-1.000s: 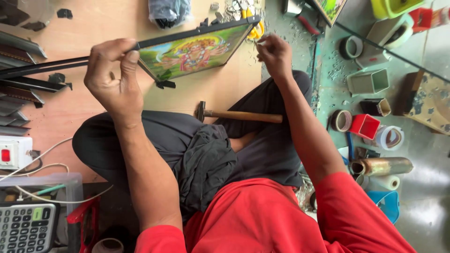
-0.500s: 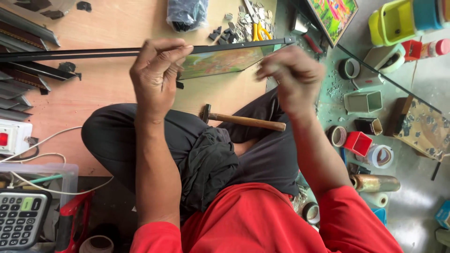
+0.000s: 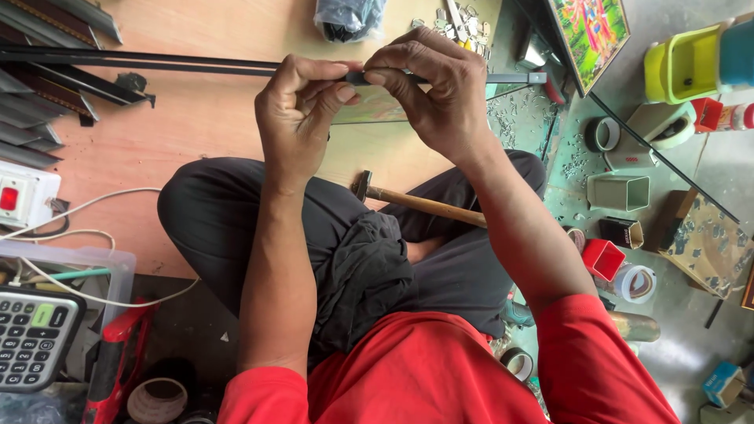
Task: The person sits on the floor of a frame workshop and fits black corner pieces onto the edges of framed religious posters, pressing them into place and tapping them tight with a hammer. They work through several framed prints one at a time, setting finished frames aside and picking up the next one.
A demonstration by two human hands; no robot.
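Both hands, left hand (image 3: 302, 118) and right hand (image 3: 432, 90), pinch the thin black picture frame edge (image 3: 157, 61) between fingers above a wooden-handled hammer (image 3: 416, 202).

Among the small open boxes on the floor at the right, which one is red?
The red box lies nearest the person's knee, below the small dark box. The grey-green box sits farther up.

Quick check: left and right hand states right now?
Left hand: closed, pinching the thin dark frame strip.
Right hand: closed, fingertips pinching the same strip beside the left.
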